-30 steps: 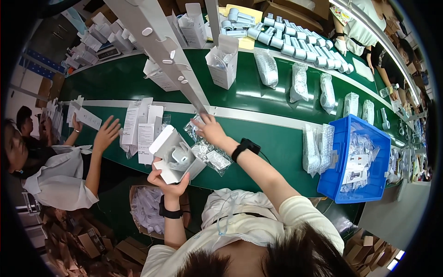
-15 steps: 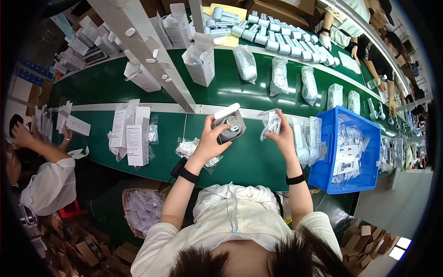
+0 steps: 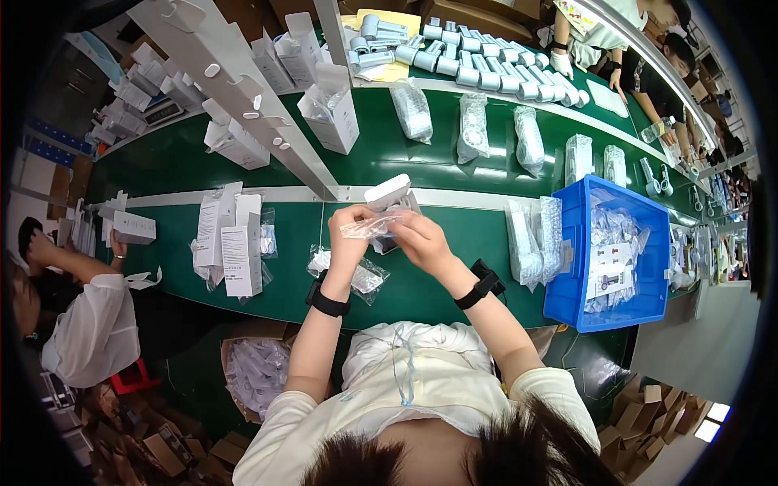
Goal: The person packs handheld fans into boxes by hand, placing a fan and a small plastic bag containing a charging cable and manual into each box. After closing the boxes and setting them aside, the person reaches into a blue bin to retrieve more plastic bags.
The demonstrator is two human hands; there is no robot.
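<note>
Both hands meet over the table's middle at a crinkled clear plastic bag [image 3: 363,229]. My left hand [image 3: 347,241] pinches the bag's left part with curled fingers. My right hand [image 3: 421,241] grips the other side, its fingertips close to the left ones. What is inside the bag cannot be made out. Just behind and partly under the hands is an open white box [image 3: 388,189] with its flap raised; its inside is mostly hidden. On the table beside my left wrist lie small clear bags with white parts [image 3: 366,275].
At the right stands a blue bin [image 3: 574,308] of bagged parts, with bubble-wrapped packages [image 3: 525,243] beside it. White boxes [image 3: 241,259] lie at the left. A metal post [image 3: 267,121] rises behind. Grey-blue devices [image 3: 486,73] line the back. A co-worker [image 3: 89,324] handles boxes at far left.
My right hand has moved left with the clear bag to meet my left hand. My left hand has let go of the box and taken hold of the bag.
</note>
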